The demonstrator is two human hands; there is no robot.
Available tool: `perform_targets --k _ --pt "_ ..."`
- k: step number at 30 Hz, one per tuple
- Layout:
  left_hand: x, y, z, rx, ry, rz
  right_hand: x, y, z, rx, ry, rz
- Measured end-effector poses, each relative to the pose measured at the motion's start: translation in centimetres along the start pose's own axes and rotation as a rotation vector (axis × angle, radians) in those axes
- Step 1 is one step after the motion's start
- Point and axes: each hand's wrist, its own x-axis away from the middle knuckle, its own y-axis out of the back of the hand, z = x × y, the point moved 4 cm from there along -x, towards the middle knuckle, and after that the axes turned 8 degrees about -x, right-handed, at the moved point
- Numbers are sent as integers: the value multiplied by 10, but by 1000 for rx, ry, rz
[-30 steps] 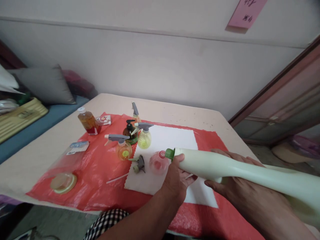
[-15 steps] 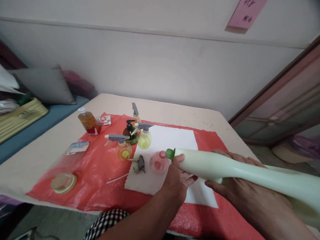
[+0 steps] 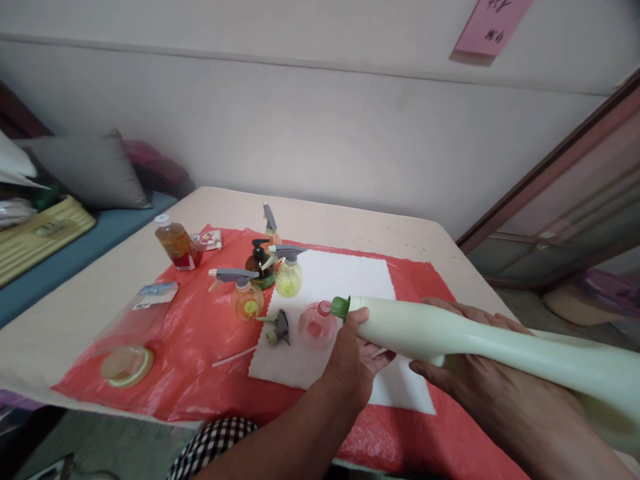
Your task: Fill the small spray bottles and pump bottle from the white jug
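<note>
From where I stand, sharing the head view, a pale green jug (image 3: 415, 323) lies just right of the round pink bottle (image 3: 317, 327), my landmark. Its green spout (image 3: 341, 307) sits close by that bottle's red mouth (image 3: 324, 308); whether they touch, I can't tell. The left hand (image 3: 353, 363), right of the pink bottle, has its thumb pressed on the jug's neck, fingers loosely extended below. The right hand (image 3: 485, 380), farther right, is spread wide around the body, thumb near, fingers beyond. It looks like pouring: I'd line the spout up over the mouth, steady the neck, and tip gradually. The spout points left toward the pink bottle; the long axis runs nearly level, dropping slightly rightward.
</note>
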Motion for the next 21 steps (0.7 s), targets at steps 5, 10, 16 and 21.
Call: perform_targets --k 5,10,16,21 --pt "0 0 0 5 0 7 0 0 -2 9 -32 -3" --pt "0 0 0 1 -7 8 -3 4 0 1 -46 6" --pt "0 1 1 10 -9 11 -3 6 1 13 9 -10" --pt "0 0 1 12 -2 6 -3 6 2 42 7 11"
